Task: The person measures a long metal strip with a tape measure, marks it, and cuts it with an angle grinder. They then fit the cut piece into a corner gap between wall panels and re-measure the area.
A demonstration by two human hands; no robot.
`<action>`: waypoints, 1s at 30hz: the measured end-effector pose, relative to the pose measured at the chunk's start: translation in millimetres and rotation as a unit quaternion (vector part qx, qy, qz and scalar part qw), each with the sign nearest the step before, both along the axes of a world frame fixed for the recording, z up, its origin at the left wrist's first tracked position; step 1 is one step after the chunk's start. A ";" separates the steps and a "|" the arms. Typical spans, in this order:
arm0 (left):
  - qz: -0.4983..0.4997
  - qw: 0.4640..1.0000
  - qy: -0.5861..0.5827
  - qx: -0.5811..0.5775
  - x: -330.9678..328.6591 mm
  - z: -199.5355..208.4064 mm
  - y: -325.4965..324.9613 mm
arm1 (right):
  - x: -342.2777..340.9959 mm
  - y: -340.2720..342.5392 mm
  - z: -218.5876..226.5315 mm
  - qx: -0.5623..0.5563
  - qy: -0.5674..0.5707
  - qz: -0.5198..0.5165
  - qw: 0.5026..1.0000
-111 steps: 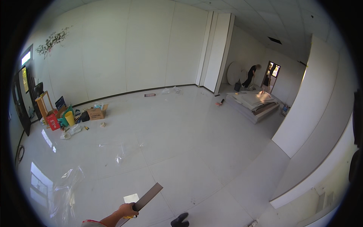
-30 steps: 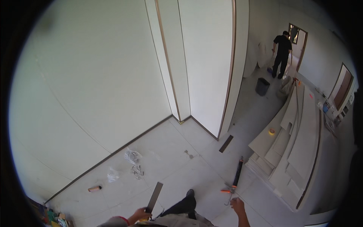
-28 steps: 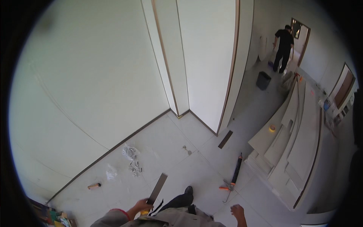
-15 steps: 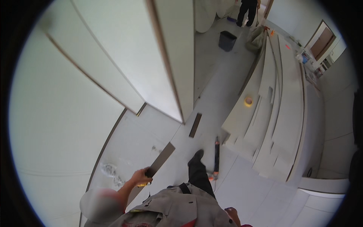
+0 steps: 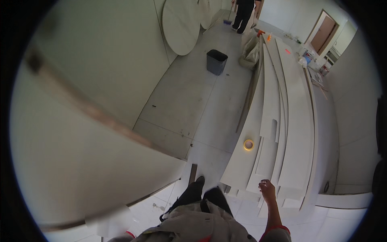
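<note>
1. A big lumpy beige plastic bag (image 5: 249, 49) sits on the floor far ahead of the right hand (image 5: 267, 190), by the far end of the white boards.
2. No labels, signs or screens can be seen.

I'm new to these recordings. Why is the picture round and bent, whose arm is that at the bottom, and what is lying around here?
The picture comes from a wide fisheye camera worn on a person's head, looking down; that lens bends straight edges near the rim. No robot here: the work is done with bare hands. The right hand comes up from the lower edge, empty, fingers loosely curled, near the end of a stack of long white boards. The left hand is not visible; a white panel close to the camera fills that side. Below are the person's jacket, dark trousers and shoe. A roll of yellow tape lies on the boards. Farther off on the tiled floor stands a dark bin, and another person stands at the far end.
</note>
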State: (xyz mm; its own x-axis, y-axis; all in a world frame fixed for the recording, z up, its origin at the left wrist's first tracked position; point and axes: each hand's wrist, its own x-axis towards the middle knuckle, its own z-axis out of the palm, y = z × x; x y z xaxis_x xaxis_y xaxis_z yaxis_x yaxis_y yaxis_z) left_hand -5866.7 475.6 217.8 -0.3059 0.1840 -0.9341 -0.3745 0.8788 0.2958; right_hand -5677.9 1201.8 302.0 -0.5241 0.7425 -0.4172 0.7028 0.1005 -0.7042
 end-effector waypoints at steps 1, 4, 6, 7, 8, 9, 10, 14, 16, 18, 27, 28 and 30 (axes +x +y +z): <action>0.020 1.000 0.012 -0.008 -23.3 10.0 18.0 | -19.1 17.7 -4.0 0.028 -0.002 0.009 1.000; 0.089 0.995 0.034 -0.016 -80.8 41.7 74.2 | -88.1 43.5 -22.4 0.040 -0.090 0.148 0.984; 0.161 0.985 0.061 -0.024 -91.4 76.8 95.6 | -179.0 45.6 -45.0 0.013 -0.105 0.247 0.963; 0.125 0.986 0.103 0.035 -152.6 75.0 160.8 | -186.5 88.1 -20.6 0.046 -0.079 0.228 0.969; 0.140 0.982 0.115 0.049 -166.2 74.5 188.0 | -221.3 111.4 -34.5 0.025 -0.067 0.257 0.964; 0.203 0.976 0.084 0.004 -129.8 79.6 176.6 | -268.4 96.3 -79.1 -0.114 -0.106 0.271 0.950; 0.204 0.973 0.103 0.024 -154.4 73.8 210.8 | -301.3 126.7 -74.5 -0.188 -0.098 0.219 0.952; 0.372 0.926 0.055 -0.040 -61.7 86.3 267.3 | -473.2 180.8 -131.2 0.082 -0.070 0.576 0.811; 0.433 0.900 0.015 -0.054 -13.7 82.5 314.8 | -579.1 210.9 -133.1 0.140 -0.099 0.624 0.762; 0.503 0.860 -0.035 -0.081 49.8 105.6 366.5 | -666.8 160.9 -69.1 0.094 -0.054 0.650 0.752; 0.647 0.756 -0.079 -0.065 28.8 41.1 618.5 | -935.4 -3.8 62.9 0.026 0.085 0.818 0.568; 0.631 0.764 -0.097 -0.094 -11.4 61.9 630.1 | -943.5 -4.0 43.9 0.000 0.069 0.826 0.559; 0.636 0.761 -0.076 -0.101 -80.0 64.3 641.0 | -967.4 0.2 18.4 -0.043 0.054 0.845 0.531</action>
State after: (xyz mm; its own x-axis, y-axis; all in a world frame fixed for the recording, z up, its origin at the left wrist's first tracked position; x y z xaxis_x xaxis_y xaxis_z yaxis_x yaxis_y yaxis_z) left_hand -5946.7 1116.6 282.0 -0.0006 -0.3232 -0.9463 -0.9767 -0.2027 0.0699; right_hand -6645.3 1202.1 320.3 -0.4356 -0.8443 -0.3121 -0.3845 0.4880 -0.7836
